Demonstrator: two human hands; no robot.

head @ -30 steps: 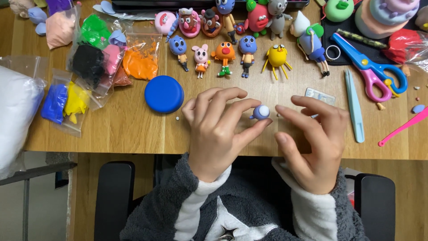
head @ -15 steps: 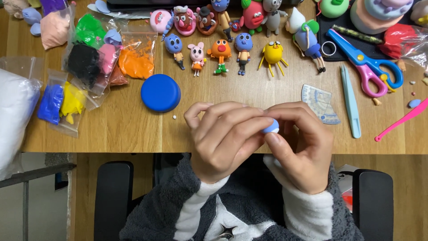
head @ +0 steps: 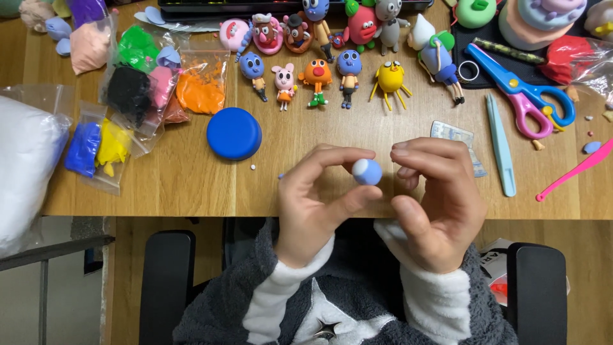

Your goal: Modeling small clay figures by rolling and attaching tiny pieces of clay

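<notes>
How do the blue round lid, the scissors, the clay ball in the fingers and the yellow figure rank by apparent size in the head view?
1. scissors
2. blue round lid
3. yellow figure
4. clay ball, smallest despite being nearer the camera.

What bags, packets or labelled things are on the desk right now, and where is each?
Clear zip bags of green, black, pink and orange clay: far left, overlapping.
Small clear bags of blue and yellow clay: left, near the front edge.
Large clear bag of white filling: left edge, overhanging the wooden desk.
Crinkled clear bag with red clay: far right.
Flat pale printed packet: beyond the right hand, partly hidden.
</notes>
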